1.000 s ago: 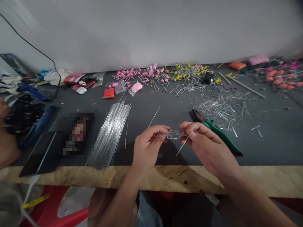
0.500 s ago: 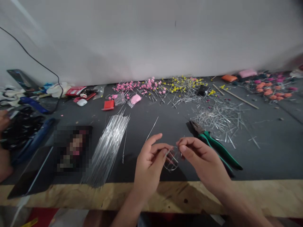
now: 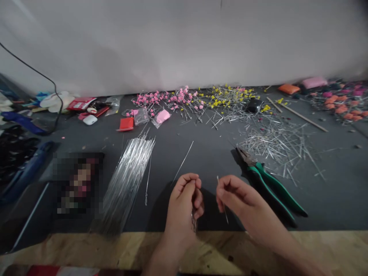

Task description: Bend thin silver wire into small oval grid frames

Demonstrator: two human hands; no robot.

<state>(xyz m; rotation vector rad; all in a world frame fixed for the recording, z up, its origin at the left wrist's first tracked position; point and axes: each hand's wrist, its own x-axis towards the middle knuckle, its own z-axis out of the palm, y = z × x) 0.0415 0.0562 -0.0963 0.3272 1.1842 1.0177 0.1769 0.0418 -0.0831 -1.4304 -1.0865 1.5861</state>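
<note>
My left hand (image 3: 182, 209) is closed over a piece of bent silvery wire (image 3: 194, 223), most of it hidden by the palm; only a bit shows below the fingers. My right hand (image 3: 240, 199) pinches a short thin straight wire (image 3: 226, 217), its ends poking out above and below the fingers. A gap separates the two hands. A single straight wire (image 3: 183, 161) lies just beyond my left hand. To the right of my right hand rest green-handled pliers (image 3: 266, 182), jaws pointing away from me.
A bundle of straight wires (image 3: 129, 172) lies left of centre, beside a wire with a twisted end (image 3: 147, 188). Cut wire pieces (image 3: 273, 143) are scattered behind the pliers. Pink-tipped wires (image 3: 152, 99) and yellow-tipped wires (image 3: 224, 96) line the wall. A wooden edge (image 3: 115, 249) runs along the front.
The bent wire loop, earlier visible between both hands, is now mostly inside my closed left hand. My hands have drawn apart, the right still holding the straight wire. The view has shifted.
</note>
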